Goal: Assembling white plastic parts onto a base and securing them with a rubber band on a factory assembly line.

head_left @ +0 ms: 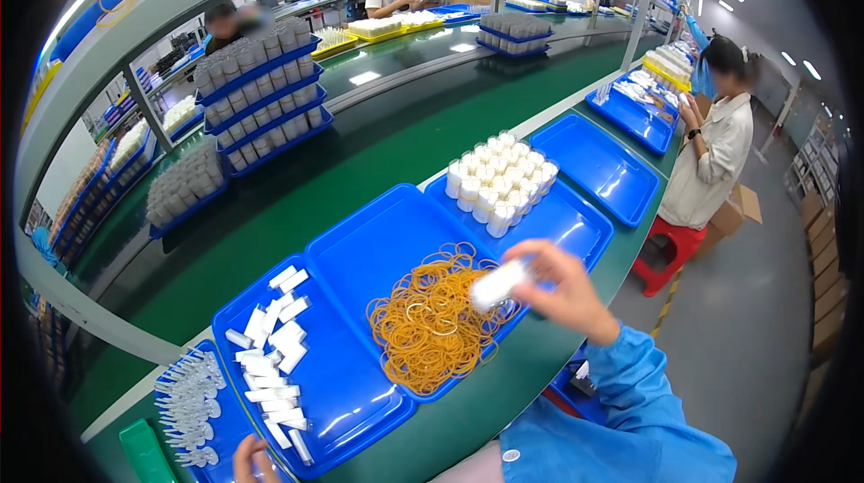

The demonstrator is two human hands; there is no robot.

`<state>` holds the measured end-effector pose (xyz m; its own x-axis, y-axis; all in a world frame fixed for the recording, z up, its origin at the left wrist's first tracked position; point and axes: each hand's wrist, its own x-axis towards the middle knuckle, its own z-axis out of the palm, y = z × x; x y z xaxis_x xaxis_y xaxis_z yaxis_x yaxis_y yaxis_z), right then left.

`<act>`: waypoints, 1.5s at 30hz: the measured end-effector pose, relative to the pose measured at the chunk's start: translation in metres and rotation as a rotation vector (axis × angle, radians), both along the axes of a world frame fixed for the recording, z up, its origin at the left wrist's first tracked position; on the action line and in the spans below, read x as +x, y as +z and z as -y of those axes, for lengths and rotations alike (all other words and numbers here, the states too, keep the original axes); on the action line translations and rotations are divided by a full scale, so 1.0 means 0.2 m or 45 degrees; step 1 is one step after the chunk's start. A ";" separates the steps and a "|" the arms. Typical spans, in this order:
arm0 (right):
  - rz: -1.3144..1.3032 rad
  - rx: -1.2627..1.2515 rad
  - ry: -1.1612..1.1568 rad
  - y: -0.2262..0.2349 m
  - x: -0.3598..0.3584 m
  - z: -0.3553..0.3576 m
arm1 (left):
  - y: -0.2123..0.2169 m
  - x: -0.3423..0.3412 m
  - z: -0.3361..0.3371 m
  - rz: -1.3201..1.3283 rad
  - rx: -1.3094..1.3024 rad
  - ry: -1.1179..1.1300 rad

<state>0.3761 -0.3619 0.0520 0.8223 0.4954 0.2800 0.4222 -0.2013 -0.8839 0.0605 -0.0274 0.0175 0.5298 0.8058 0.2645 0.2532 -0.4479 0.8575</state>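
Observation:
My right hand [569, 292] is closed on a short white cylinder [498, 286], its fingers and thumb gripping one end. The cylinder is in the air over the right edge of a heap of tan rubber bands [436, 316], which lies in a blue tray [360, 235]. At the lower edge, only the fingers of my left hand [252, 460] show, apart with nothing visible in them. They are beside a blue tray [360, 420] holding several loose white tubes [279, 348]. Small clear plastic parts [189, 402] fill the tray at its left.
Upright white cylinders [499, 179] stand packed in a blue tray [576, 231] to the right. Beyond it lies another blue tray [603, 168]. Stacked trays of cylinders [261, 96] stand across the green bench [378, 136]. A co-worker [715, 141] sits at the right on a red stool [670, 253].

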 end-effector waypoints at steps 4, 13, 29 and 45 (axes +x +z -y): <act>0.153 0.128 -0.532 -0.19 0.34 0.37 | -0.05 -0.19 -0.24 -0.388 0.476 0.402; 0.623 -0.455 -0.965 -0.35 0.85 0.52 | -0.16 -0.40 -0.51 -0.856 0.793 0.547; 0.515 -0.520 -0.942 -0.43 0.95 0.46 | -0.19 -0.39 -0.61 -0.706 0.678 0.396; 0.549 -0.397 -1.002 -0.31 0.86 0.50 | -0.16 -0.42 -0.49 -0.186 0.572 0.560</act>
